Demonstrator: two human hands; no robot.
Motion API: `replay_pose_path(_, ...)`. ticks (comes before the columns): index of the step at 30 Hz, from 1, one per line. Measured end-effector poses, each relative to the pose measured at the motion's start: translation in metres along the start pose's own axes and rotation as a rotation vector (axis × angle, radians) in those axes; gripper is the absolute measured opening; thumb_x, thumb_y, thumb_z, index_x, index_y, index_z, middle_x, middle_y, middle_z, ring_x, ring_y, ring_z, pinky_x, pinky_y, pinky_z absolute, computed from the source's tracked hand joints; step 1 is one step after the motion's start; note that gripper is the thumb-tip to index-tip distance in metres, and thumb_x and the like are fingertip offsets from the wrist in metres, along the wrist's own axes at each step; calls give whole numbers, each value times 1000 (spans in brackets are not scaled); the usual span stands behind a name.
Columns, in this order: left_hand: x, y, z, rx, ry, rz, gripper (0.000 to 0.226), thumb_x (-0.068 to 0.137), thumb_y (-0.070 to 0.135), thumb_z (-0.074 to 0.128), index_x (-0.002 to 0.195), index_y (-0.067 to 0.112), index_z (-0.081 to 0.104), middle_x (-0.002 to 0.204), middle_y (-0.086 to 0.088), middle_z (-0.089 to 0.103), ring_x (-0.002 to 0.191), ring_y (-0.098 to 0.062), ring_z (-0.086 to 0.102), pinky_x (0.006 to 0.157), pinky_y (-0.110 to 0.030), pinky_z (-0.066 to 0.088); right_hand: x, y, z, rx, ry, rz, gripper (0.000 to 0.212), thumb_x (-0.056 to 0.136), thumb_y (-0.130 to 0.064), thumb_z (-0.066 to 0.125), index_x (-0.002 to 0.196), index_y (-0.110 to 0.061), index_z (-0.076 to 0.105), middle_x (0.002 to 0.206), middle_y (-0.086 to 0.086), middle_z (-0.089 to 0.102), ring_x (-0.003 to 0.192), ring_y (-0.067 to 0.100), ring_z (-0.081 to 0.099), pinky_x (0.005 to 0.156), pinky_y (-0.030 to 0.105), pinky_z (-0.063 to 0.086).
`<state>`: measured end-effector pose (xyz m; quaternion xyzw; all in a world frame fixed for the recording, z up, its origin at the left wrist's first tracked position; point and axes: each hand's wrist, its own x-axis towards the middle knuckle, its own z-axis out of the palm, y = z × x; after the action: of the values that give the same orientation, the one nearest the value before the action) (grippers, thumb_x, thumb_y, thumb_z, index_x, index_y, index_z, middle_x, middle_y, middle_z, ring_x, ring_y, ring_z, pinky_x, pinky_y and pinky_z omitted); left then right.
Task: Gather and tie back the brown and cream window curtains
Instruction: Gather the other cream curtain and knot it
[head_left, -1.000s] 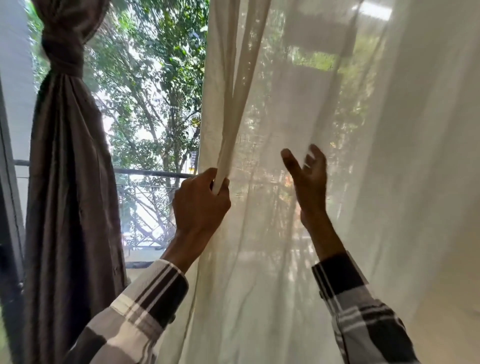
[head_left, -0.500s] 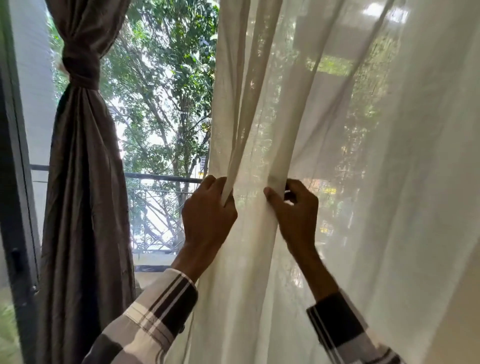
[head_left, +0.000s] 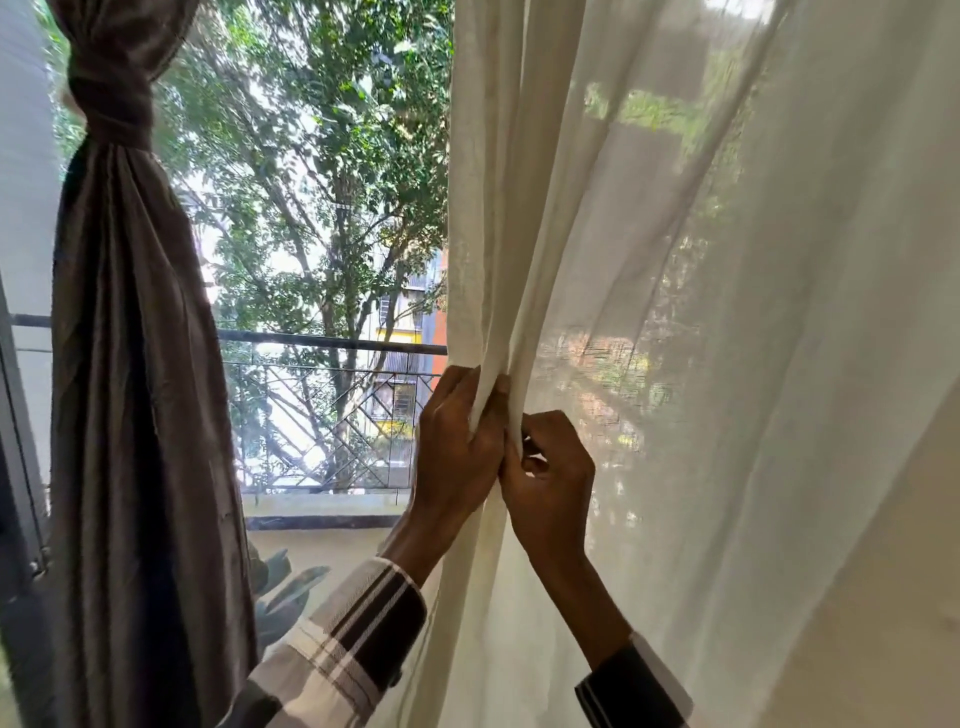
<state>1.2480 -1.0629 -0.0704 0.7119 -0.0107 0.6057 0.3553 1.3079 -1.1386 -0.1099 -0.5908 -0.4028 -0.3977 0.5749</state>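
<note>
My left hand (head_left: 457, 441) and right hand (head_left: 550, 483) touch, fingers (head_left: 540, 426) closed on gathered folds of the cream curtain (head_left: 675, 312); the brown curtain (head_left: 130, 364) hangs knotted at left.

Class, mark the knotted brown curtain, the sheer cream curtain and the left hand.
Knotted brown curtain (head_left: 111, 111): head view, on its knot.
Sheer cream curtain (head_left: 753, 364): head view, on its loose spread.
Left hand (head_left: 454, 452): head view, on its back.

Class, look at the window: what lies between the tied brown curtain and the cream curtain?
In the head view, open window between brown curtain and cream curtain: a railing and trees beyond.
</note>
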Motion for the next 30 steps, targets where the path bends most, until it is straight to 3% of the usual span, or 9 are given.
replay_pose_path(4,-12,11,4,59,-85,-88,32,91,50,59,100,20,64,90,6,58,79,-7,59,66,-25,49,-32,2,-8,-32,-17,1,10,79,5,70,78,-3,64,77,2,58,68,11,56,53,31,49)
replay_pose_path(7,-16,13,8,202,-69,-131,25,89,39,67,101,17,66,87,7,61,76,-14,60,65,-28,50,-50,-2,-20,-11,-143,-49,19,73,9,71,78,-8,64,79,-4,57,71,2,54,59,17,47)
replay_pose_path(10,-19,11,9,262,-44,-111,11,91,20,64,89,10,68,81,0,63,69,-19,59,58,-24,39,-40,0,-50,-98,-35,-74,10,84,-8,74,93,-6,72,92,0,64,87,6,60,75,19,50)
replay_pose_path(14,-19,6,4,242,-48,-82,13,92,15,63,83,7,68,77,1,61,60,-16,54,51,-19,33,11,23,-88,-281,354,81,57,82,-31,80,127,-2,59,124,12,55,120,22,53,100,29,46)
replay_pose_path(19,-20,3,4,232,-61,-44,15,93,18,61,86,7,69,82,2,64,61,-17,57,52,-23,38,66,44,-91,57,116,545,99,67,-75,69,147,-28,36,145,-8,44,132,6,44,110,30,38)
replay_pose_path(23,-20,-2,6,219,-66,-40,23,93,24,55,81,8,66,78,2,62,60,-18,56,51,-28,39,89,31,-72,269,-227,531,72,76,-61,71,135,-24,52,128,-4,63,110,2,61,82,14,51)
replay_pose_path(25,-18,-3,8,218,-59,-43,19,91,21,56,82,9,67,77,1,62,61,-17,56,52,-30,41,89,21,-63,304,-354,460,55,78,-47,77,125,-24,60,115,-6,70,101,4,68,79,20,56)
replay_pose_path(27,-15,-4,7,234,-63,-47,13,91,14,60,83,8,68,77,0,63,62,-16,57,53,-25,42,84,12,-59,281,-386,401,37,78,-28,82,112,-24,68,104,-5,75,94,10,71,82,28,59)
replay_pose_path(30,-11,-7,6,274,-74,-57,13,90,12,62,78,8,66,71,3,59,59,-14,54,52,-22,38,73,9,-62,269,-277,366,19,79,-12,81,96,-17,75,89,-4,77,83,11,72,79,27,59)
